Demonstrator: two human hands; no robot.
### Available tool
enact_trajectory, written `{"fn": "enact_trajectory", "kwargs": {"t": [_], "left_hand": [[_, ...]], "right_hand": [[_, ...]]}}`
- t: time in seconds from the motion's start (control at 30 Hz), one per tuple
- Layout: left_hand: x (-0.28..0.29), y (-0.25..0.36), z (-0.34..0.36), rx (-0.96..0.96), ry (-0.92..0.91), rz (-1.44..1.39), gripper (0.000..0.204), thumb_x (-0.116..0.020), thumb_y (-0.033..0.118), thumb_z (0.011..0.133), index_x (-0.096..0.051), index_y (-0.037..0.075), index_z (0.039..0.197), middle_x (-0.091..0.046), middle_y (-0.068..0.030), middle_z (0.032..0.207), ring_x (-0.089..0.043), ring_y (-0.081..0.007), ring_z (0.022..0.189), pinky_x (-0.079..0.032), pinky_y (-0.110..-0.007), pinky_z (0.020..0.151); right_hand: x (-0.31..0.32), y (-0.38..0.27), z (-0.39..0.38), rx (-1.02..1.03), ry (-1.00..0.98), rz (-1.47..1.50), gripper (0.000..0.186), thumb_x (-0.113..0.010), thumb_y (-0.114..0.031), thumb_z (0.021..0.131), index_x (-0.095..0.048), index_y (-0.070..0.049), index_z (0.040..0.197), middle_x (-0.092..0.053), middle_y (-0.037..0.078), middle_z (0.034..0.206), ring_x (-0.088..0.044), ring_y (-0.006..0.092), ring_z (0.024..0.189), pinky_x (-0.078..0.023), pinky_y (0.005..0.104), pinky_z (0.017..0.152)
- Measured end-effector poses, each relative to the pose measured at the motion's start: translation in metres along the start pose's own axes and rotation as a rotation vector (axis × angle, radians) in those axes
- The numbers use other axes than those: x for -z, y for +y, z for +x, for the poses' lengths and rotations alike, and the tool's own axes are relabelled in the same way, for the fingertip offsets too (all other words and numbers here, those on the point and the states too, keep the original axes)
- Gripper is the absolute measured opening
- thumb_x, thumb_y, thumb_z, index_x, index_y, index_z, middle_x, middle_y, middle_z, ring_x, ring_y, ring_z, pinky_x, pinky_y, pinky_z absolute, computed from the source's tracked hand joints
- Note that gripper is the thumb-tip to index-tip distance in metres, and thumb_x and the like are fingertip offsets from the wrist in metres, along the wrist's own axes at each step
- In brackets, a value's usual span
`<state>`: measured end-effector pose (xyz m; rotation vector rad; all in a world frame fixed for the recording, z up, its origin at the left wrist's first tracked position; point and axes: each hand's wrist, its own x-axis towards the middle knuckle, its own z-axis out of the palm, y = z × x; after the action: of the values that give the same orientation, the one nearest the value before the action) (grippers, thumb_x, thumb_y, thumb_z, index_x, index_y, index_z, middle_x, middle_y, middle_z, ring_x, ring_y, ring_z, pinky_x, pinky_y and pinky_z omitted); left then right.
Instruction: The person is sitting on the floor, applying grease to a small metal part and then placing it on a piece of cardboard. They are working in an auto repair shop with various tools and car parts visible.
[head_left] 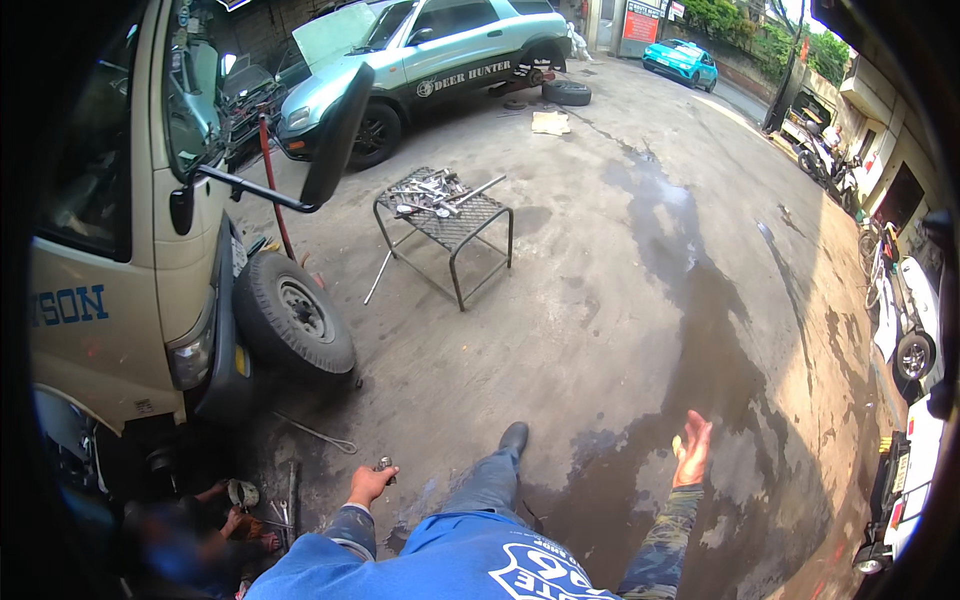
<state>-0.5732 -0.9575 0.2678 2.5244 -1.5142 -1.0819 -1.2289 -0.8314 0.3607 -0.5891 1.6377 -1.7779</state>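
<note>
My left hand point(370, 484) is closed around a small, round-ended metal tool point(385, 464); its head sticks out past the thumb, while my fingers hide the rest. Out to the right, my right hand point(692, 452) is raised with fingers apart and holds nothing. Ahead stands a metal-mesh table point(452, 232) with several hand tools point(437, 192) piled on top. A long metal bar point(391, 264) leans against it. On the ground left of my left hand lies a thin rod with a looped end point(318, 433).
A beige truck point(100, 350) with a turned front wheel point(300, 310) stands at left. Below it, another person point(180, 540) is low among tools. A teal car point(430, 60) is behind, beside a loose tire point(567, 93). Wet patches point(700, 340) cover ground; motorcycles point(825, 155) line the right.
</note>
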Motion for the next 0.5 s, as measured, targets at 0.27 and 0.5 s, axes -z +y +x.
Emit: {"fn": "enact_trajectory", "kwargs": {"t": [0.27,0.5], "left_hand": [[-0.101,0.268,0.135,0.052,-0.186,0.112,0.080,-0.077,0.067,0.072,-0.077,-0.003,0.110,-0.074,-0.0240,0.117,-0.071,-0.0367,0.112,-0.055,-0.042,0.095],[-0.143,0.602,0.218,-0.238,-0.304,0.205,0.075,-0.074,0.069,0.074,-0.079,0.003,0.109,-0.076,-0.0227,0.111,-0.073,-0.0364,0.108,-0.055,-0.042,0.094]], "right_hand": [[0.198,0.159,0.041,-0.799,0.772,-0.278,0.082,-0.047,-0.062,0.104,-0.050,0.007,0.147,-0.055,0.014,0.148,-0.052,0.0261,0.135,-0.038,0.0375,0.116],[0.155,0.130,0.233,-0.858,0.756,-0.134,0.084,-0.048,-0.064,0.103,-0.051,0.007,0.146,-0.057,0.016,0.147,-0.053,0.0279,0.133,-0.039,0.0389,0.114]]}}
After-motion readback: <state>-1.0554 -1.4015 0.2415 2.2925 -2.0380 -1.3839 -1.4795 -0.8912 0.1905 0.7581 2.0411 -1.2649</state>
